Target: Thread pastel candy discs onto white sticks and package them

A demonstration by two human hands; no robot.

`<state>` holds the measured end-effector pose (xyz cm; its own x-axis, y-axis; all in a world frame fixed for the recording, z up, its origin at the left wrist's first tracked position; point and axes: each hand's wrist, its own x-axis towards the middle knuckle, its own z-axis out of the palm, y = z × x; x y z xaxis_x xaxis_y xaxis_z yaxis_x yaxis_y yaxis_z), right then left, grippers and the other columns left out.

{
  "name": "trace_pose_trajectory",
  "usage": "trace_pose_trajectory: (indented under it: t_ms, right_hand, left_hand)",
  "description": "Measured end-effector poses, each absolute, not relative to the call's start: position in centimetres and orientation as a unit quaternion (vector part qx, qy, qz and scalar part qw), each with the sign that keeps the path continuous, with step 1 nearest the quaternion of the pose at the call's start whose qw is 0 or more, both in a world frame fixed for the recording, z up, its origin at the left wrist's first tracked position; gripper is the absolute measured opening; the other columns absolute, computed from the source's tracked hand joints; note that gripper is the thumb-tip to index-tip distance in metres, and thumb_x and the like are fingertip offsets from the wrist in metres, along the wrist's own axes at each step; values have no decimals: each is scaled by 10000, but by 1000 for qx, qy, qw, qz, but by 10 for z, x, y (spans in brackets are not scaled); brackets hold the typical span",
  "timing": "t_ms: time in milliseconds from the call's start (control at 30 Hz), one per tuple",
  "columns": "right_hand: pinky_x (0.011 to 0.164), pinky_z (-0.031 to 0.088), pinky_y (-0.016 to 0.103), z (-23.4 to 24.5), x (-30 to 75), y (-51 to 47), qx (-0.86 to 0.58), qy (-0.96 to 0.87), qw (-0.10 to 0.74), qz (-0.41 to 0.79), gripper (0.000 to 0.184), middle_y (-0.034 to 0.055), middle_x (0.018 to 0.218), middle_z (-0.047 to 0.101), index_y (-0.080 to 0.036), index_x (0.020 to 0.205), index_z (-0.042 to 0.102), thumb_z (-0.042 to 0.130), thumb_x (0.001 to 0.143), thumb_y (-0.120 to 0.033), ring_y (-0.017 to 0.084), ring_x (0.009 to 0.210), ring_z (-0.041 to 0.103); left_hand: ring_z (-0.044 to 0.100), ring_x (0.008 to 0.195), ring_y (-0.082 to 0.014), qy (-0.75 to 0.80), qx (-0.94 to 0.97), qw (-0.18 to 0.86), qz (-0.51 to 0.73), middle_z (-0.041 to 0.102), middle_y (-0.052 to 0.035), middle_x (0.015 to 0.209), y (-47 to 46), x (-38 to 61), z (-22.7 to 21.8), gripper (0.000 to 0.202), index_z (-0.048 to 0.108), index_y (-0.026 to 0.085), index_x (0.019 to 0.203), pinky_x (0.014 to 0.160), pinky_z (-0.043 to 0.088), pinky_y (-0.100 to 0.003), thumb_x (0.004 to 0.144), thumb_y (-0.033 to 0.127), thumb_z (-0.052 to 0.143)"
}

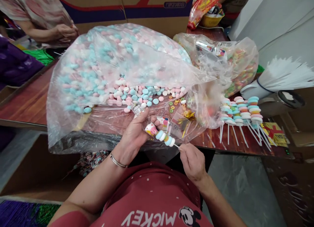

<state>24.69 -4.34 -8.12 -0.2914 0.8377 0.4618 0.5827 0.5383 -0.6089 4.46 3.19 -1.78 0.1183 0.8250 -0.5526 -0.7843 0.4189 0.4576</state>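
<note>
My right hand pinches the thin white stick of a candy skewer. Pale blue, white and yellow candies are threaded on it, and it points up and left. My left hand grips a small printed plastic wrapper with pink, yellow and white patterns. The skewer's upper end is at the wrapper's edge; whether it is inside I cannot tell. Just beyond my hands, loose pink, white and blue candies spill from a large clear bag. Small ring candies and gold twist ties lie nearby.
Several finished-looking skewers lie at the table's right edge beside a yellow packet. Behind them stands a mug of white sticks. A cardboard box holding wrapped candies sits below left. A person's hands are at far left.
</note>
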Motion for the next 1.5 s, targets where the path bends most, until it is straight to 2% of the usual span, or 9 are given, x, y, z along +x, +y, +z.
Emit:
trace_pose_trajectory:
  t_ms: [167, 333, 433, 567, 667, 800, 1033, 1233, 1500]
  right_hand:
    - [609, 389, 291, -84, 243, -45, -447, -820, 357, 2, 185, 14, 625, 548, -185, 886, 586, 429, 909, -91, 157, 598, 491]
    - [626, 403, 294, -87, 232, -52, -486, -790, 373, 33, 196, 25, 634, 575, -185, 886, 604, 424, 913, -112, 159, 618, 531]
    - [574, 385, 272, -85, 225, -57, -524, -723, 387, 231, 208, 6, 620, 545, -192, 843, 609, 422, 932, -217, 135, 575, 499]
    - [419, 234, 222, -82, 208, -61, -497, -456, 366, 641, 254, -82, 511, 320, -197, 763, 556, 496, 902, -400, 76, 434, 252]
    - [401, 166, 207, -85, 199, -62, -438, -295, 378, 760, 275, -115, 499, 233, -204, 712, 507, 581, 836, -439, 56, 429, 151]
    - [435, 182, 222, -90, 206, -60, -459, -382, 413, 687, 310, -95, 523, 273, -192, 767, 552, 546, 872, -484, 69, 459, 209]
    - [499, 252, 252, -89, 225, -55, -505, -560, 373, 541, 339, -53, 571, 367, -193, 815, 591, 434, 943, -465, 100, 525, 312]
    - [450, 193, 229, -90, 215, -56, -479, -445, 380, 654, 304, -73, 544, 326, -187, 780, 578, 522, 887, -465, 76, 487, 250]
    - [376, 122, 195, -77, 204, -51, -380, -191, 338, 839, 273, -130, 459, 227, -204, 664, 472, 662, 769, -368, 36, 393, 137]
  left_hand:
    - [525, 457, -113, 406, 7, 747, 526, 501, 13, 515, 36, 46, -25, 360, 562, 114, 702, 545, 536, -274, 990, 257, 399]
    - [517, 471, -81, 369, 52, 717, 589, 470, 46, 519, 30, 54, -34, 220, 584, 114, 731, 538, 480, -198, 912, 241, 583]
    - [526, 490, -73, 367, 83, 685, 624, 486, 56, 537, 28, 60, -38, 221, 583, 127, 715, 566, 480, -198, 809, 269, 724]
    - [525, 486, -67, 347, 128, 684, 628, 501, 63, 538, 26, 66, -38, 262, 602, 134, 734, 570, 473, -200, 720, 302, 803]
    - [520, 471, -67, 334, 140, 707, 607, 487, 66, 506, 24, 67, -40, 259, 620, 130, 742, 550, 462, -193, 719, 316, 799]
    - [625, 563, -140, 365, 134, 733, 558, 603, 10, 564, 24, 61, -44, 293, 643, 120, 786, 573, 504, -247, 692, 343, 808]
    - [703, 890, -231, 338, 140, 665, 650, 735, -60, 839, 26, 48, -41, 332, 665, 150, 883, 851, 544, -357, 667, 364, 799]
    - [533, 494, -58, 287, 115, 688, 657, 521, 76, 547, 30, 51, -44, 263, 636, 133, 804, 630, 521, -216, 668, 254, 826]
    - [441, 437, -44, 305, 106, 689, 649, 480, 78, 563, 33, 54, -46, 290, 584, 130, 793, 520, 481, -209, 678, 249, 822]
